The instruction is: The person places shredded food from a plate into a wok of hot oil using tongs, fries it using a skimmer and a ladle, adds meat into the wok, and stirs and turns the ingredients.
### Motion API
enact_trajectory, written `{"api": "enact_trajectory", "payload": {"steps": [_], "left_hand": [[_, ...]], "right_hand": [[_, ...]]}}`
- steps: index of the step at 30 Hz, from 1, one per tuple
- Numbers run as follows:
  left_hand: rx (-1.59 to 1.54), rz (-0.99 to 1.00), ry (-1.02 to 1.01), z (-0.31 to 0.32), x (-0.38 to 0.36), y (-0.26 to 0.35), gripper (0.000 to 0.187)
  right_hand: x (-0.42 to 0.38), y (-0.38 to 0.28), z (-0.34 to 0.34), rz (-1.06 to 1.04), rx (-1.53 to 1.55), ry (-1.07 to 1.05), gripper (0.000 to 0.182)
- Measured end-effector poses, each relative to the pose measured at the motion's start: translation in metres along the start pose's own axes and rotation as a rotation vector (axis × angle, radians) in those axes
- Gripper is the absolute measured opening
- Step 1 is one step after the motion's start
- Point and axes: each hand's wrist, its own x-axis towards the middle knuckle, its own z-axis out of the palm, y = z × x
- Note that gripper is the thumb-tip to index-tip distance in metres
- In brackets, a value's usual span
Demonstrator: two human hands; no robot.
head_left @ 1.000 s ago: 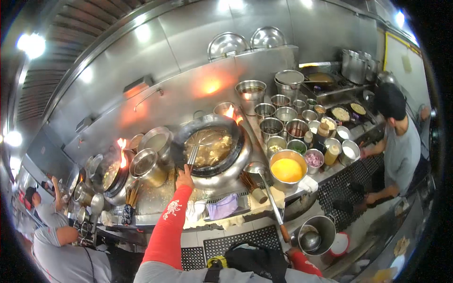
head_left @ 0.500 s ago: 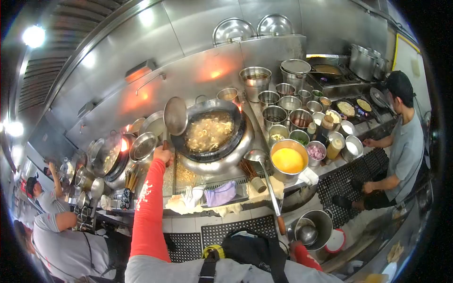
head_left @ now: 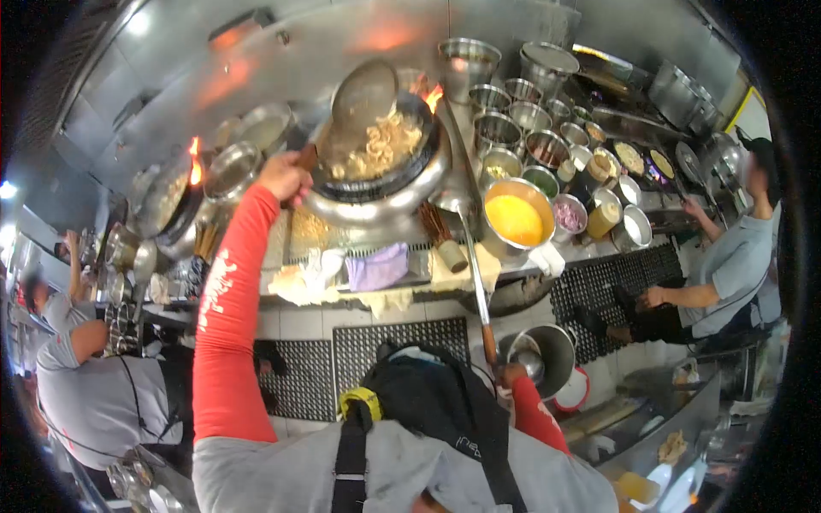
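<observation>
My left hand (head_left: pixel 286 179) is closed around the wooden handle of a large round strainer (head_left: pixel 365 94). The strainer is tilted over the left side of a wok (head_left: pixel 380 190), its edge close to the pale cooked pieces (head_left: pixel 385 147) inside. My right hand (head_left: pixel 511 374) is low at the right, beside the wooden handle end of a long ladle (head_left: pixel 477 282) and near the rim of a deep metal pot (head_left: pixel 558 359). Its fingers look closed, but what they hold is hidden. A round metal scoop (head_left: pixel 528 363) shows inside the pot.
Flame (head_left: pixel 434 97) rises behind the wok. A pot of yellow liquid (head_left: pixel 517 218) stands right of it, among several metal containers. Cloths (head_left: pixel 378 265) lie along the counter edge. A co-worker (head_left: pixel 735 265) stands at the right; others are at the left.
My left hand and the strainer have moved, and the strainer now tilts over the wok. My right hand appears nearer the long ladle's handle end. The camera view has shifted.
</observation>
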Motion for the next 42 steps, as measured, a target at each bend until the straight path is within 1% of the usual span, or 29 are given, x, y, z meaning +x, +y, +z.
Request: {"api": "enact_trajectory", "payload": {"steps": [1, 2, 3, 4, 5, 6, 7, 8, 9, 12, 14, 15, 18, 19, 21, 22, 23, 26, 27, 30, 31, 34, 35, 37, 40, 42], "left_hand": [[0.006, 0.02, 0.024, -0.002, -0.007, 0.006, 0.046], [0.013, 0.043, 0.048, -0.003, -0.013, 0.01, 0.048], [0.044, 0.08, 0.032, -0.005, -0.022, 0.017, 0.049], [0.078, 0.12, 0.016, -0.007, -0.03, 0.024, 0.05], [0.113, 0.163, 0.003, -0.009, -0.035, 0.026, 0.052], [0.168, 0.163, 0.019, -0.006, -0.04, 0.026, 0.05], [0.225, 0.169, 0.038, 0.0, -0.045, 0.028, 0.049], [0.283, 0.177, 0.057, 0.003, -0.049, 0.028, 0.048], [0.278, 0.265, 0.103, 0.01, -0.04, 0.008, 0.043], [0.694, 0.316, 0.095, 0.012, 0.0, -0.057, 0.048], [0.704, 0.406, 0.196, 0.005, 0.009, -0.077, 0.047], [0.708, 0.456, 0.246, 0.004, 0.013, -0.076, 0.046], [0.408, 0.174, 0.222, 0.01, -0.011, -0.022, 0.041], [0.342, 0.135, 0.201, 0.012, -0.012, -0.011, 0.041], [0.225, 0.028, 0.098, 0.01, 0.023, -0.031, 0.043], [0.168, -0.021, 0.047, 0.01, 0.028, -0.028, 0.044], [0.164, -0.112, 0.006, 0.009, 0.028, -0.025, 0.044], [0.245, -0.02, -0.058, 0.003, 0.005, 0.0, 0.043], [0.203, 0.025, -0.016, 0.007, 0.002, 0.004, 0.04], [0.14, 0.115, 0.067, 0.025, 0.01, -0.002, 0.039], [0.074, 0.084, 0.02, 0.029, 0.017, -0.006, 0.039], [0.078, -0.006, -0.085, 0.034, 0.022, -0.022, 0.039], [0.106, -0.027, -0.132, 0.025, 0.016, -0.029, 0.044], [0.22, 0.093, -0.038, 0.008, -0.021, -0.014, 0.044], [0.14, 0.135, 0.155, -0.017, -0.013, -0.043, 0.046], [0.264, 0.146, 0.254, -0.018, -0.003, -0.05, 0.042]], "right_hand": [[0.011, 0.012, 0.036, 0.252, 0.273, -0.049, 0.013], [0.004, 0.013, 0.024, 0.068, 0.161, 0.115, 0.019], [-0.002, 0.014, 0.011, -0.096, 0.017, 0.297, 0.026], [-0.002, 0.013, 0.002, 0.04, 0.277, 0.263, 0.024], [-0.002, 0.01, -0.011, 0.245, 0.623, 0.217, 0.023], [-0.001, 0.003, -0.033, 0.467, 1.029, 0.224, 0.022], [-0.001, -0.005, -0.059, 0.598, 1.313, 0.264, 0.021], [0.0, -0.012, -0.079, 0.64, 1.461, 0.295, 0.02], [0.001, -0.018, -0.1, 0.673, 1.58, 0.326, 0.019], [0.016, -0.01, -0.104, 0.648, 1.58, 0.362, 0.021], [0.013, -0.022, -0.132, 0.651, 1.587, 0.43, 0.021], [0.014, -0.026, -0.145, 0.654, 1.591, 0.47, 0.021], [0.016, -0.02, -0.142, 0.486, 1.782, 0.454, 0.02], [0.016, -0.024, -0.153, 0.517, 1.759, 0.461, 0.02], [0.016, -0.037, -0.175, 0.571, 1.709, 0.468, 0.021], [0.019, -0.038, -0.176, 0.542, 1.718, 0.461, 0.021], [0.021, -0.037, -0.176, 0.513, 1.726, 0.457, 0.022], [0.022, -0.035, -0.191, 0.486, 1.695, 0.487, 0.025], [0.019, -0.04, -0.191, 0.501, 1.684, 0.497, 0.026], [0.024, -0.041, -0.191, 0.528, 1.687, 0.464, 0.028], [0.026, -0.04, -0.192, 0.484, 1.703, 0.459, 0.029], [0.031, -0.043, -0.2, 0.479, 1.664, 0.438, 0.03], [0.03, -0.042, -0.204, 0.471, 1.656, 0.448, 0.031], [0.027, -0.044, -0.207, 0.469, 1.655, 0.474, 0.033], [0.028, -0.042, -0.191, 0.438, 1.617, 0.462, 0.037], [0.033, -0.047, -0.19, 0.388, 1.459, 0.485, 0.039]]}}
